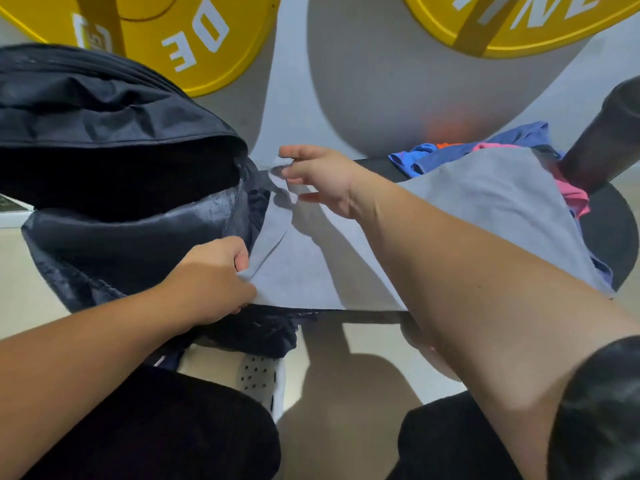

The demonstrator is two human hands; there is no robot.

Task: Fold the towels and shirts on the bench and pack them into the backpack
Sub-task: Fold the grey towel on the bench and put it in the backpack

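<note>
As the left hand (214, 275) grips the towel (329, 271), right hand (320, 180) pinches it.

Backpack (114, 188) left on bench (609, 233), towel (450, 216) spread right of it, clothes pile (485, 150) beyond towel

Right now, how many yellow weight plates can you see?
2. One yellow plate at upper left behind the backpack, the other at upper right. More may be out of frame.

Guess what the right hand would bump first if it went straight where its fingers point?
Probably the black backpack: the right hand, pinching a corner of the grey towel, points left at its open mouth close by. Depth is hard to judge here.
</note>
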